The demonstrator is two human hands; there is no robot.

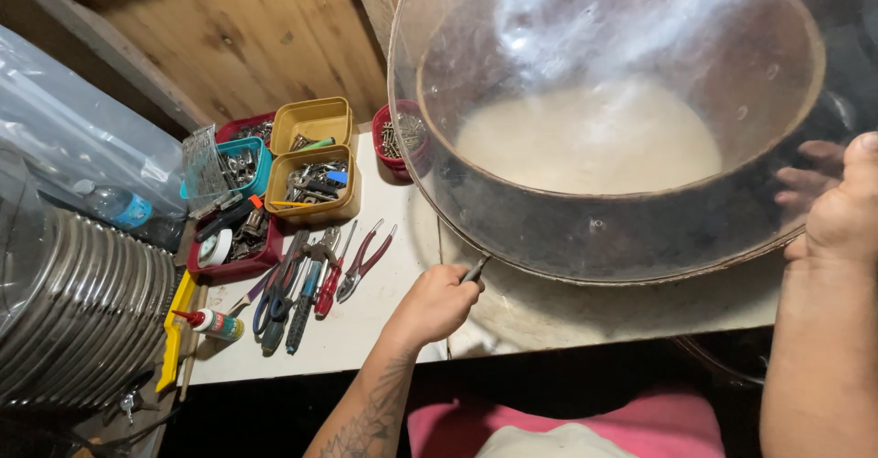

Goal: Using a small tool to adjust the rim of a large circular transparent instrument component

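Drum shell: a large round drum shell (604, 229) with a clear film stretched over it is lying tilted on the surface (366, 321), filling the far right of the scene.
Small tool: a thin metal tool (475, 269) is poking out of the left fist, its tip touching the near rim of the shell.
Left hand: the left hand (437, 301) is clenching around the tool, just near and left of the shell.
Right hand: the right hand (846, 204) is gripping the shell's right edge, thumb on top, fingers showing blurred through the film.
Pliers: red-handled pliers (364, 262) and other hand tools are lying in a row left of the left hand.
Trays: yellow tubs (313, 184) of small hardware are sitting farther left.
Glue bottle: a small red-capped bottle (212, 323) is lying at the near left.
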